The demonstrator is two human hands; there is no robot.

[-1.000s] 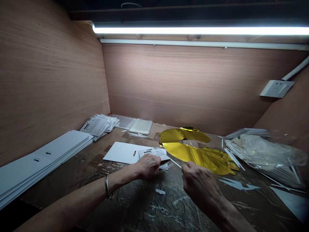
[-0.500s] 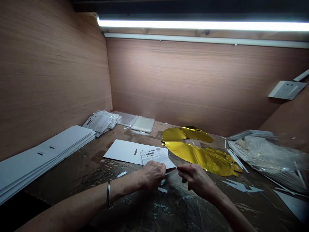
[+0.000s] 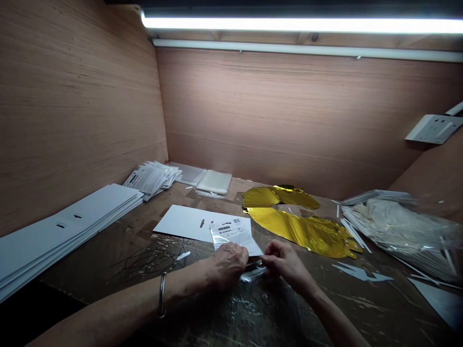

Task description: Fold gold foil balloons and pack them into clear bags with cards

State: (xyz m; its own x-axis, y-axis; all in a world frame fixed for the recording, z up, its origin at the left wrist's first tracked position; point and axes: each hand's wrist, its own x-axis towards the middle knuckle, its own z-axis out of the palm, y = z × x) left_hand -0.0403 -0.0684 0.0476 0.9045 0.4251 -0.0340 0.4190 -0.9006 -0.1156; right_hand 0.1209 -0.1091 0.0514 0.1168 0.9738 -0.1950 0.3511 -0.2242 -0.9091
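Observation:
A printed white card (image 3: pixel 233 233) in a clear plastic bag lies over the right end of a blank white card sheet (image 3: pixel 183 222) with a hang slot. My left hand (image 3: pixel 229 262) is closed on the near edge of this packet. At the packet's lower right corner, my right hand (image 3: pixel 284 262) pinches with thumb and forefinger. A shiny clear plastic flap (image 3: pixel 252 275) shows between the hands, below the card. What lies inside my left fingers is hidden. Just beyond the right hand is a gold foil balloon (image 3: pixel 298 229), lying flat.
White card sheets (image 3: pixel 75 221) are stacked at left, with printed packets (image 3: pixel 152 177) behind them. Clear bags (image 3: pixel 214 182) lie near the back wall. At right are a plastic-covered pile (image 3: pixel 401 231), white sticks (image 3: pixel 356 235) and paper scraps (image 3: pixel 361 273). A socket panel (image 3: pixel 434 129) is on the right wall.
My right hand has moved slightly left, closer to my left hand and onto the packet's corner. The clear plastic flap now shows below the card. The whole view has shifted slightly.

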